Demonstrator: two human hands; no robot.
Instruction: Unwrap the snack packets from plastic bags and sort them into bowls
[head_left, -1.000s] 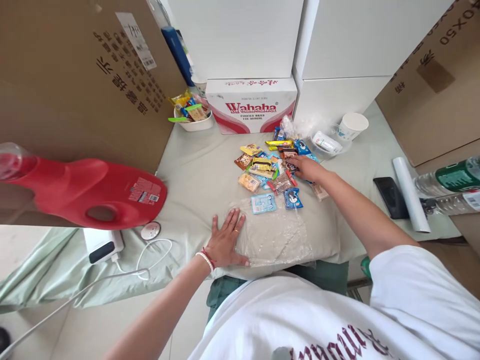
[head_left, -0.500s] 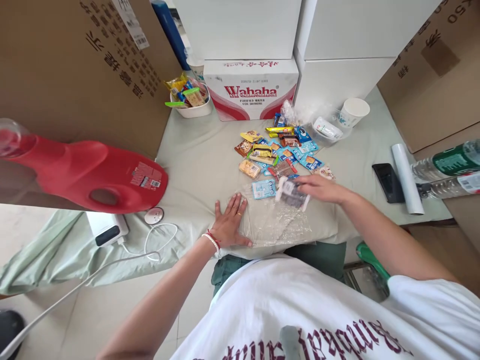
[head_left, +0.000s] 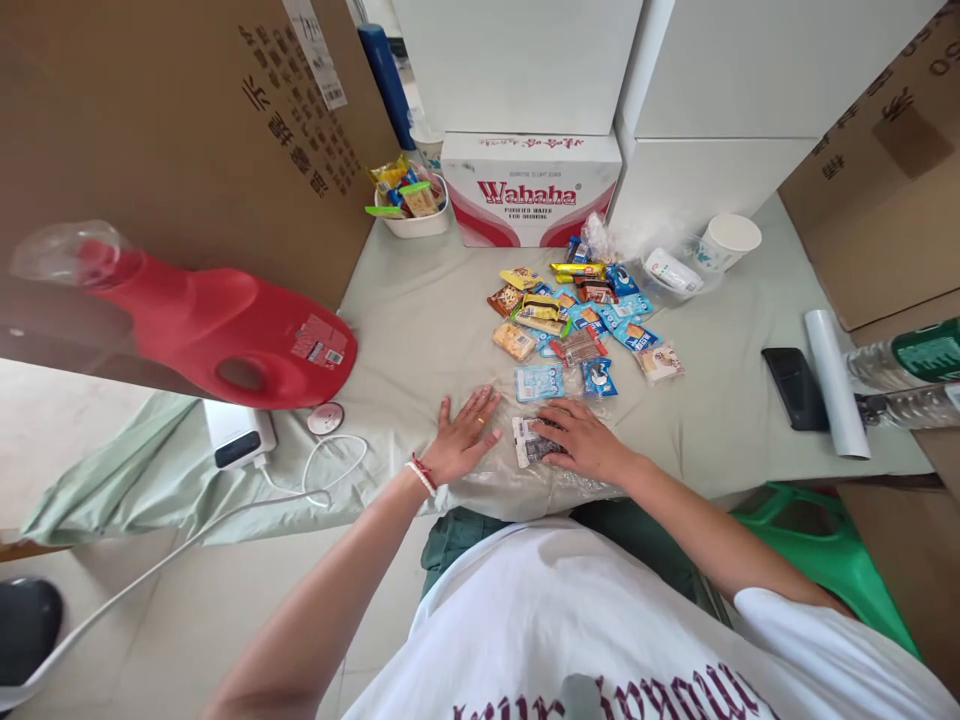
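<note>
My left hand (head_left: 465, 440) lies flat at the table's near edge, fingers spread, beside the left side of a clear plastic bag. My right hand (head_left: 586, 440) rests with its fingers stretched over a dark snack packet (head_left: 527, 440) with white ends. That packet lies flat on the clear plastic, its right part hidden under the fingers. Just beyond lie a light-blue packet (head_left: 538, 382) and a dark-blue packet (head_left: 598, 378). Farther back is a loose heap of wrapped snacks, among them a yellow packet (head_left: 541, 308), a reddish-brown packet (head_left: 579, 347) and a biscuit packet (head_left: 514, 341).
A white tub (head_left: 416, 226) of snacks and a Wahaba-style water carton (head_left: 531, 190) stand at the back. At left is a red jug (head_left: 247, 335) and a power bank (head_left: 238, 435). A paper cup (head_left: 729, 242), phone (head_left: 795, 388) and white roll (head_left: 836, 385) are on the right.
My right hand has brought the dark packet left and down onto the clear plastic, and its fingers have spread out. My left hand stays nearly in place. The dark-blue packet shows more fully.
</note>
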